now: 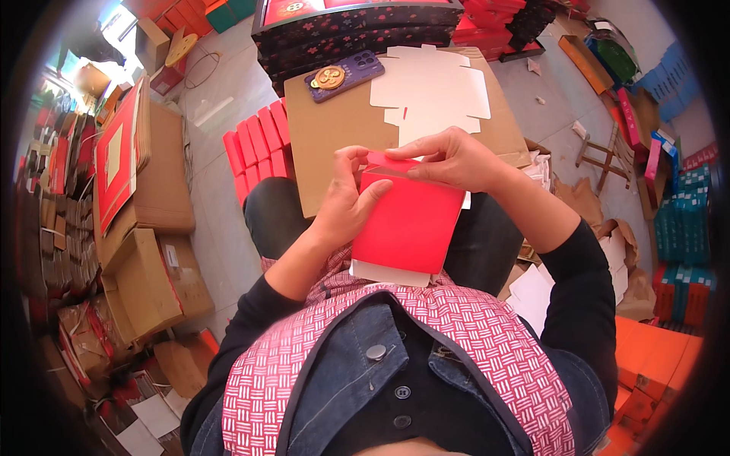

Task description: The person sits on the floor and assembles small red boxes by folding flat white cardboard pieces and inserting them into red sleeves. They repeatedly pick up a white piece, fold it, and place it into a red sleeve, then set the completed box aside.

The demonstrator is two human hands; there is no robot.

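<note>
A red folding carton [407,228] rests upright over my lap, its far end partly open. A white flap sticks out at its near end. My left hand [342,205] grips the carton's left side, thumb on the red face and fingers at the far edge. With bent fingers, my right hand [450,161] pinches the red flap at the far end; its fingertips are partly hidden behind the flap. Just beyond, a flat unfolded white carton blank [433,87] lies on the brown cardboard work surface [327,144].
A phone [361,72] with a gold round ornament lies near dark floral boxes [357,38]. Small red boxes [255,144] stand left of the work surface. Large brown cartons [163,167] are further left; a wooden stool [604,159] and orange boxes [654,357] are right.
</note>
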